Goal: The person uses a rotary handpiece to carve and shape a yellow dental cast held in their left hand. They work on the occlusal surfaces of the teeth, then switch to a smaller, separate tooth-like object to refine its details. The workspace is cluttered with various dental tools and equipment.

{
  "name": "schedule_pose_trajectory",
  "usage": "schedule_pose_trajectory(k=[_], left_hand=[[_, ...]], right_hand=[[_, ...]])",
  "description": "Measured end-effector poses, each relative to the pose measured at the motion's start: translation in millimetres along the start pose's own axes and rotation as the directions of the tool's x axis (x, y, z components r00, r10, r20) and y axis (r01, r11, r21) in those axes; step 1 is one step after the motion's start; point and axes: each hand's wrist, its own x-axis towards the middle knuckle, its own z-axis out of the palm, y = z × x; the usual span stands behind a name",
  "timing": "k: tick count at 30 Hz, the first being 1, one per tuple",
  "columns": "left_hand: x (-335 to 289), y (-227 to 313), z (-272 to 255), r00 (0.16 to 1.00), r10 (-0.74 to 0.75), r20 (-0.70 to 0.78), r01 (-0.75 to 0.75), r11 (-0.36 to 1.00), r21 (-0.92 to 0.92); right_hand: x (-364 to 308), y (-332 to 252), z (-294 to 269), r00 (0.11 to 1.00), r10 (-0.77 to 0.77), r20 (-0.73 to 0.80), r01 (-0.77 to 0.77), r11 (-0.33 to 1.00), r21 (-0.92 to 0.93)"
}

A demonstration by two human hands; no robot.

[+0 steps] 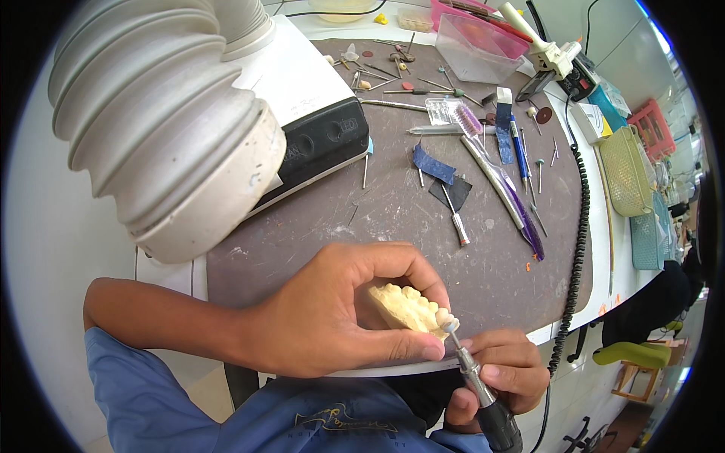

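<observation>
- Your left hand (325, 317) is closed to the width of the yellow dental model (404, 306), its index finger bent around the far side and its thumb pressed along the near side.
- That model sits over the near edge of the brown work mat (302, 264), in front of your torso, its row of teeth facing up and away from you.
- Your right hand (510, 370) is curled around the rotary handpiece (483, 392), digits on both sides of its slim metal front; the darker rear body extends below them.
- The handpiece's small pale bit (451, 328) meets the whitish tooth at the model's right end, close to your left thumb tip; whether it presses there, you cannot tell from this view.
</observation>
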Motion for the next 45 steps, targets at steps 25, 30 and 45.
schedule_pose_trajectory(k=[25,30,45], left_hand=[[-8.1,-5.4,2.3,0.998,0.039,-0.047,-0.042,0.997,-0.071],[0.7,3.5,-7.8,0.950,0.307,0.059,-0.287,0.784,0.550],[-13.7,2.1,10.9,0.854,0.504,0.133,-0.254,0.179,0.951]], right_hand=[[1.6,7.1,-2.0,0.984,0.053,-0.171,-0.019,0.980,0.196],[1.3,5.8,-6.1,0.933,0.221,-0.285,-0.120,0.936,0.332],[-10.3,-16.8,-86.5,0.773,0.583,-0.250,-0.564,0.812,0.149]])
